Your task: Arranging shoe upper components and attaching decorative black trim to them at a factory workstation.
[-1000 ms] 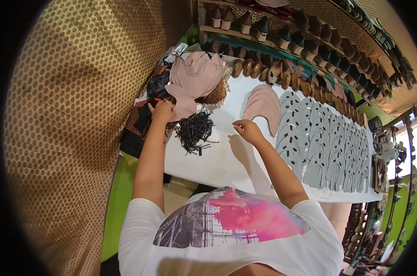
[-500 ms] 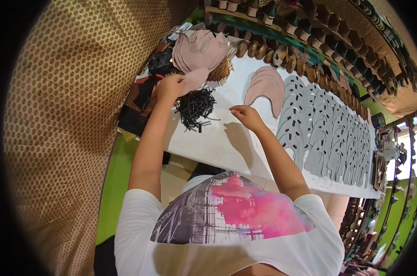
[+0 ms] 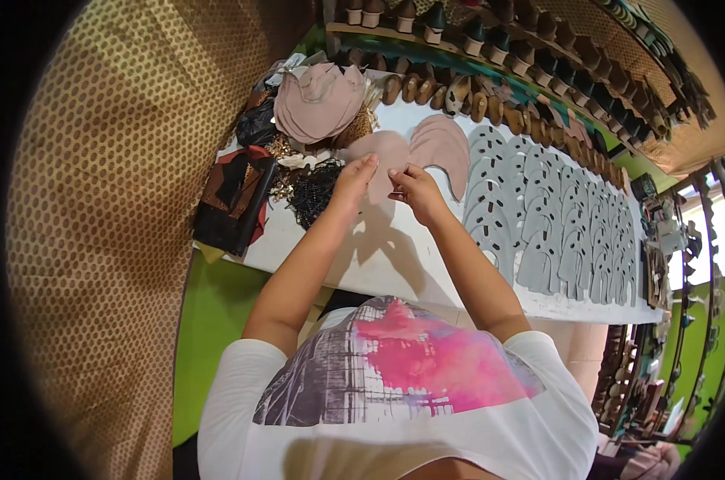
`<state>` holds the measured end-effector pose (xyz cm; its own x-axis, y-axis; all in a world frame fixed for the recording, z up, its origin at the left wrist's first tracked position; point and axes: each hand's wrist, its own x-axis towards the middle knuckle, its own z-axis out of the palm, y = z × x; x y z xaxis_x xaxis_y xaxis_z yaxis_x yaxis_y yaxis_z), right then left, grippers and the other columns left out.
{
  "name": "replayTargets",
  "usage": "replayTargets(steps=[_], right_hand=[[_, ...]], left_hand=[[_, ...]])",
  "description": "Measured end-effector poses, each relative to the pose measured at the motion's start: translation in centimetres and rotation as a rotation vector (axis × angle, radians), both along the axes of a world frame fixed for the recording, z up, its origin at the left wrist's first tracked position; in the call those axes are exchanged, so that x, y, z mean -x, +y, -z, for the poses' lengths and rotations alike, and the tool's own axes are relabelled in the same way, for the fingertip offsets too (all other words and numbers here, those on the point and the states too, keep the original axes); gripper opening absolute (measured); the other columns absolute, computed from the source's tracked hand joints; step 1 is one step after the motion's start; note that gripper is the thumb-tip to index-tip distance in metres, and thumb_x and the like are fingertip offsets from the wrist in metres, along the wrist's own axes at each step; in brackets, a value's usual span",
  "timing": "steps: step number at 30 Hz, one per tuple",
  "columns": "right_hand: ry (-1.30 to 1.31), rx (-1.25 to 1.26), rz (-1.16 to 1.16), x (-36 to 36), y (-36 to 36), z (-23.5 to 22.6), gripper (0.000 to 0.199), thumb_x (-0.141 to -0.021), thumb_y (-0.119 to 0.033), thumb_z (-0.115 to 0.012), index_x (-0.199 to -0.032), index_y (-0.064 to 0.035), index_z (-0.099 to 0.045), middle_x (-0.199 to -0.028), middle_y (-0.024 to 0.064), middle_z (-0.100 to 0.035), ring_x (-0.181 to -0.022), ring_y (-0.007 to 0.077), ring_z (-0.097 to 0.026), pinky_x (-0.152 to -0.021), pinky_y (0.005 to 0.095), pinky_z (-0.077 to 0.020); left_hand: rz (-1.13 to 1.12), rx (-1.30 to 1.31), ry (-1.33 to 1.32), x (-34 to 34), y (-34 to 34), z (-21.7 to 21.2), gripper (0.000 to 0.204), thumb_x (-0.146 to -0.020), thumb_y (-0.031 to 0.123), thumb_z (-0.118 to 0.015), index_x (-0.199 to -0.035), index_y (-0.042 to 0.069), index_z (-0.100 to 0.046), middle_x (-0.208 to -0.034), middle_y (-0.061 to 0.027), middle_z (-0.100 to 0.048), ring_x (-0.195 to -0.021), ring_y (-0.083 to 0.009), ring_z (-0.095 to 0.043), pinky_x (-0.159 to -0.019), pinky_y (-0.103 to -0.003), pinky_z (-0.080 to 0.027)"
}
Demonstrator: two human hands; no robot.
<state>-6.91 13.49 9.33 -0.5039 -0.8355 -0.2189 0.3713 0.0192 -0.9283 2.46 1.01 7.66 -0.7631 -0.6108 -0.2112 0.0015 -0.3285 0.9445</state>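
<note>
A pink, curved shoe-upper piece [image 3: 385, 149], slightly blurred, is held above the white table between my two hands. My left hand [image 3: 356, 182] pinches its left side between thumb and fingers. At its right edge, the curled fingers of my right hand [image 3: 416, 192] close on it; their tips partly hide the contact. Just beyond my right hand lies a neat stack of pink horseshoe-shaped upper pieces [image 3: 441, 142]. A larger, loose pile of similar pink pieces [image 3: 318, 102] rests at the back left, on top of other materials.
Black beaded trim [image 3: 314, 196] and dark folded material [image 3: 233, 196] lie left on the white table [image 3: 362, 268]. Overlapping rows of grey upper pieces [image 3: 538, 216] cover its right side. Wooden shoe lasts [image 3: 497, 110] line the back edge, below shelves of more lasts. A patterned curtain [image 3: 122, 240] hangs left.
My left hand has brought a pink piece from the pile at the left toward the middle. My right hand has come close and now meets it. The view has shifted slightly.
</note>
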Motion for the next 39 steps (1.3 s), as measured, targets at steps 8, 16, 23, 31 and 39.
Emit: replayTargets(steps=[8,16,23,31,39], right_hand=[[0.038,-0.203,0.045,4.2,5.2,1.3,0.014,-0.084,-0.019,-0.059,-0.095,-0.0108,-0.057,-0.079,-0.0027,-0.053,-0.073,0.0078,-0.052,-0.069,0.0262,-0.0459],[0.119,-0.222,0.163,6.6,9.1,2.6,0.042,-0.082,-0.018,-0.059,-0.123,-0.0113,-0.051,-0.085,-0.0016,-0.058,-0.077,0.0079,-0.054,-0.069,0.0261,-0.0462],[0.68,-0.723,0.301,5.9,10.4,8.1,0.049,-0.079,-0.022,-0.061,-0.123,-0.0042,-0.049,-0.091,0.0103,-0.06,-0.084,0.0201,-0.058,-0.075,0.0314,-0.0467],[1.47,-0.735,0.096,1.0,8.1,10.5,0.058,-0.086,-0.039,-0.05,-0.13,-0.003,-0.039,-0.135,0.0209,-0.035,-0.128,0.035,-0.03,-0.103,0.0457,-0.0255],[1.485,-0.739,0.107,0.4,9.2,12.1,0.067,-0.088,-0.049,-0.04,-0.137,-0.0042,-0.028,-0.142,0.0184,-0.027,-0.134,0.0331,-0.021,-0.107,0.0484,-0.0172]], left_hand=[[-0.149,-0.631,0.127,1.9,-0.3,4.0,0.026,-0.088,0.028,-0.056,-0.11,0.015,-0.049,-0.109,-0.0012,-0.053,-0.107,-0.0204,-0.05,-0.095,-0.046,-0.034],[-0.004,-0.453,0.101,3.8,0.2,4.8,0.038,-0.086,0.009,-0.05,-0.124,0.016,-0.044,-0.111,-0.0041,-0.051,-0.099,-0.0198,-0.051,-0.088,-0.048,-0.04],[-0.035,-0.756,-0.241,2.3,-0.3,7.6,0.04,-0.087,0.017,-0.052,-0.125,0.01,-0.041,-0.122,-0.0112,-0.046,-0.109,-0.0247,-0.047,-0.095,-0.049,-0.035],[-0.009,0.167,-0.146,1.2,0.9,9.9,0.043,-0.085,0.02,-0.056,-0.121,0.0,-0.045,-0.13,-0.0177,-0.042,-0.121,-0.0276,-0.041,-0.1,-0.037,-0.033],[0.403,1.504,-0.223,1.0,4.7,9.6,0.049,-0.082,0.025,-0.057,-0.124,0.003,-0.046,-0.129,-0.0221,-0.042,-0.122,-0.0359,-0.038,-0.1,-0.045,-0.031]])
